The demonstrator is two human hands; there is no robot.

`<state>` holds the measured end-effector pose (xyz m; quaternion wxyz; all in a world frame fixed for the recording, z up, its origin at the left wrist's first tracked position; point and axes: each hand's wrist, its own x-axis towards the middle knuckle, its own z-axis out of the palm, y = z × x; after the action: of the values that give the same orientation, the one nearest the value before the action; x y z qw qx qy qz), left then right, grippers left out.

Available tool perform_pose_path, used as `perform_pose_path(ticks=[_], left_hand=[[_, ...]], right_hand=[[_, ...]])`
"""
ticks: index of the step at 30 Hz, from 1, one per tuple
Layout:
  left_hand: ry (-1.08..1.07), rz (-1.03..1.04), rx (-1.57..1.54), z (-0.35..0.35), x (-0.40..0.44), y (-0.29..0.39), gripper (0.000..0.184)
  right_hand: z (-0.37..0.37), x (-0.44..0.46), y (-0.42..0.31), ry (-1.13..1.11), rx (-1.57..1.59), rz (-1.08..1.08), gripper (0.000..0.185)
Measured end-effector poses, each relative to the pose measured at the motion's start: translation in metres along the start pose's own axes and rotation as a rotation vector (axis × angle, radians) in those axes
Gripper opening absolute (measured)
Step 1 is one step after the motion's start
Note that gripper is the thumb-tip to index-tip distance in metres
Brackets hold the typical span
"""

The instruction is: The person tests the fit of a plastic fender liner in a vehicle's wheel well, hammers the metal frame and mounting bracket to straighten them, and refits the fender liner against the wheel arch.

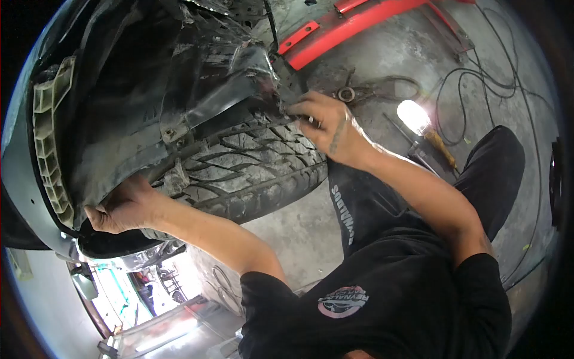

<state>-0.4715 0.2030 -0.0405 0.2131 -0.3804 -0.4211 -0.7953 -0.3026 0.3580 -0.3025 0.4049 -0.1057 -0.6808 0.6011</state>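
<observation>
A black plastic fender liner [119, 143] hangs in the wheel arch above a dirty, chunky-treaded tire [245, 161]. My left hand [122, 209] is closed around the liner's lower left edge, thumb on the outside and the other fingers partly hidden behind it. At the liner's opposite, ragged end, my right hand [329, 122] has its fingers curled and pinched together at the edge, above the tire's far end. A small metal bracket [173, 133] shows on the liner between my hands. Left of the liner runs a pale ribbed plastic strip [49, 149].
A red metal frame [347, 27] stands on the concrete floor at the upper right. A lit work lamp [414, 116] lies beside my leg, with black cables [472, 72] looping past it. Near my right hand is a metal ring-ended part [345, 94].
</observation>
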Motion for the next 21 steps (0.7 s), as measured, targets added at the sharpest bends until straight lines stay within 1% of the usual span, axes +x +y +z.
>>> perform_pose_path(ticks=[2,3,6,7,10,13,16,21], left_hand=[[0.0,0.001,-0.006,-0.004,0.002,0.0,0.068],[-0.001,-0.001,-0.018,-0.005,0.003,0.0,0.068],[-0.013,-0.005,-0.005,-0.002,0.002,0.001,0.072],[-0.019,-0.007,0.006,0.002,0.0,0.001,0.074],[-0.022,0.011,0.01,0.009,-0.005,0.001,0.074],[-0.051,0.034,0.055,0.01,-0.004,0.001,0.074],[-0.066,0.037,0.034,0.005,-0.001,0.0,0.076],[-0.101,0.019,0.013,0.0,0.004,0.001,0.08]], right_hand=[[0.009,-0.009,-0.005,0.029,-0.067,-0.056,0.027],[0.012,-0.013,-0.004,0.009,-0.08,-0.056,0.033],[0.024,-0.023,-0.004,0.078,-0.192,-0.171,0.039],[0.024,-0.026,-0.003,0.05,-0.214,-0.199,0.05],[0.024,-0.035,-0.008,0.014,-0.248,-0.226,0.057],[0.033,-0.041,-0.001,0.025,-0.305,-0.295,0.063],[0.035,-0.046,-0.002,0.012,-0.293,-0.275,0.065],[0.028,-0.042,-0.002,0.053,-0.25,-0.286,0.064]])
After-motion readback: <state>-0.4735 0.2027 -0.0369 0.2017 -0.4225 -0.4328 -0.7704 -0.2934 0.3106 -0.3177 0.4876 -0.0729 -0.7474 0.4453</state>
